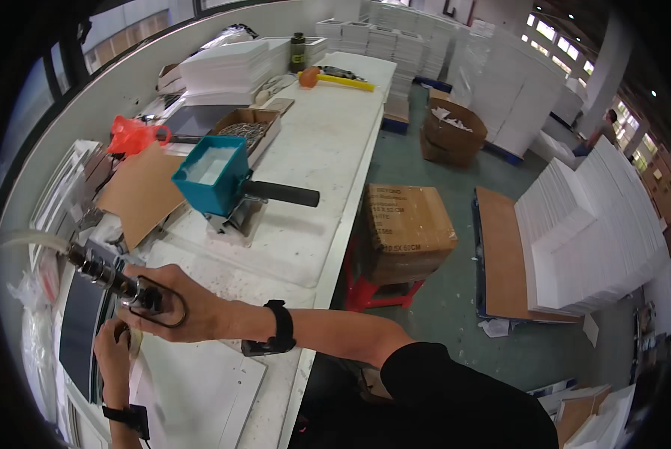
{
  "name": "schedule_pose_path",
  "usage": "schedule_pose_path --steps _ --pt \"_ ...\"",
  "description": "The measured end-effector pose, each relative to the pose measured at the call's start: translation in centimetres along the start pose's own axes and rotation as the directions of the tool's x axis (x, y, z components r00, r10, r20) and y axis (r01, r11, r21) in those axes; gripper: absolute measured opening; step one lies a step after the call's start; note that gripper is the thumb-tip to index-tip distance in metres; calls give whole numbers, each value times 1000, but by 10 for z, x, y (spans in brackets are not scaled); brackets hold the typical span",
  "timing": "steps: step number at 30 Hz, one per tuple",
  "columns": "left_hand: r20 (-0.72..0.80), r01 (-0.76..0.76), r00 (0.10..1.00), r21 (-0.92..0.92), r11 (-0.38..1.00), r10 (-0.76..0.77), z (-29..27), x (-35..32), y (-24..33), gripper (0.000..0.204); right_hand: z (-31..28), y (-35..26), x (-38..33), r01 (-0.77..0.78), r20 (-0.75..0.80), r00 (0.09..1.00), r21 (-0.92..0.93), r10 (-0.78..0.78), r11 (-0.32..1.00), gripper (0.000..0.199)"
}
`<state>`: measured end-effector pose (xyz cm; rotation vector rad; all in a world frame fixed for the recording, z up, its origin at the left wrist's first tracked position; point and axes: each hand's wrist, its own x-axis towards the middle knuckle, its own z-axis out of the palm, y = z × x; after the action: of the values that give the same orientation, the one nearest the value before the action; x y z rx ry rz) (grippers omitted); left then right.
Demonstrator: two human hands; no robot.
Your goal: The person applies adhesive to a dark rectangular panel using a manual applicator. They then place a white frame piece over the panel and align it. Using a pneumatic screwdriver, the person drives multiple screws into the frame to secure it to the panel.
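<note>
Air tool (114, 280): metal-bodied, black at the grip end, silver knurled coupling at the back joined to a pale hose (28, 239) curving off left. Lies tilted, nose pointing near-right, at the near left of the table. Gripped in the right hand, wire trigger loop under the fingers. Nose meets a white panel (201, 389) lying flat, near edge, left hand touching it just below the nose.

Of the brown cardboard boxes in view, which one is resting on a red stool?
The closed rectangular box beside the table, sitting on the red stool. The round-sided open box stands on the floor farther back, and the shallow open one lies on the table.
</note>
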<state>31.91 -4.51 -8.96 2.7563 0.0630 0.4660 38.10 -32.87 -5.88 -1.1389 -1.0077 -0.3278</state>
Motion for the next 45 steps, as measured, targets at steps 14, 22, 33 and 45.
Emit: schedule_pose_path --steps 14,22,33,45 --pt "148 2 989 120 993 -20 -56 -10 56 15 -15 -9 2 -383 58 921 318 386 867 48" --pt "281 -90 959 163 982 41 -49 -100 98 16 -18 -11 -1 -439 -15 869 440 495 783 52" --pt "63 -167 982 -167 972 180 -22 -118 33 19 -9 11 -10 -199 -157 953 325 260 925 29" --pt "218 417 908 -536 734 -357 -71 -169 48 11 22 -88 30 -253 -100 952 280 290 926 29"
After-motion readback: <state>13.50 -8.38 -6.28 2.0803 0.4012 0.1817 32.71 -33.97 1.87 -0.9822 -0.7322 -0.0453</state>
